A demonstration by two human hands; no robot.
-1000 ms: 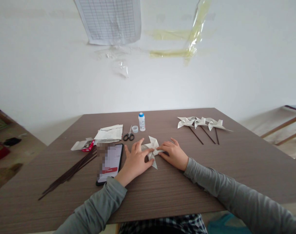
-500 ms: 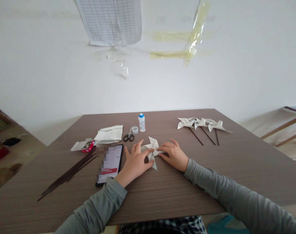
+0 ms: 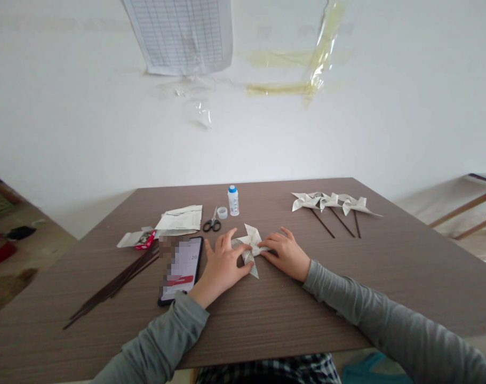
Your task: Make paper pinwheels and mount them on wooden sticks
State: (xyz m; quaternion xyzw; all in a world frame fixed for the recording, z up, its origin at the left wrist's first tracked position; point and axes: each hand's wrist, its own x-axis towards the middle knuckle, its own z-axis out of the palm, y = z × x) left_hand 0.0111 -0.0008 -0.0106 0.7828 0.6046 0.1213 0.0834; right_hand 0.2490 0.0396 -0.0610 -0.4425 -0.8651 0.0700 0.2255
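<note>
A pinwheel (image 3: 252, 233) of folded printed paper lies on the table between my hands, its pointed blades spread around the middle. My left hand (image 3: 222, 264) holds it from the left, thumb and index finger on the paper, the other fingers spread. From the right, the fingertips of my right hand (image 3: 286, 255) press together on the pinwheel near its centre. My fingers hide part of the left and right blades. Just left of my left hand lies a phone (image 3: 189, 269) with a lit screen, partly blurred out.
Behind my hands are scissors (image 3: 212, 226), a small translucent cup (image 3: 222, 213) and a blue-capped bottle (image 3: 233, 202). Stacked paper (image 3: 181, 220), an open red box (image 3: 145, 240) and dark sticks (image 3: 114, 280) lie left. Three pinwheels on sticks (image 3: 328, 201) rest at the back right, before the wall.
</note>
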